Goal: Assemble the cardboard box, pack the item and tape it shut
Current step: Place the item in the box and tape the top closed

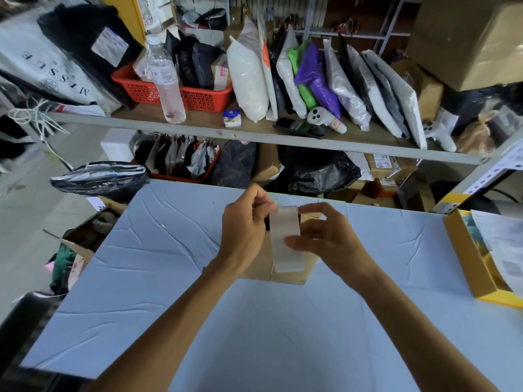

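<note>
Pinching the top end of a clear tape strip [285,236], the left hand [244,224] holds it up over the small cardboard box [256,265]. The right hand [331,236] grips the strip lower down, thumb across it. The box stands mid-desk [169,278], under both hands, already folded into shape. I cannot tell whether the item is inside. Taping looks begun. Pressing the strip down and sealing the seams seem left.
</note>
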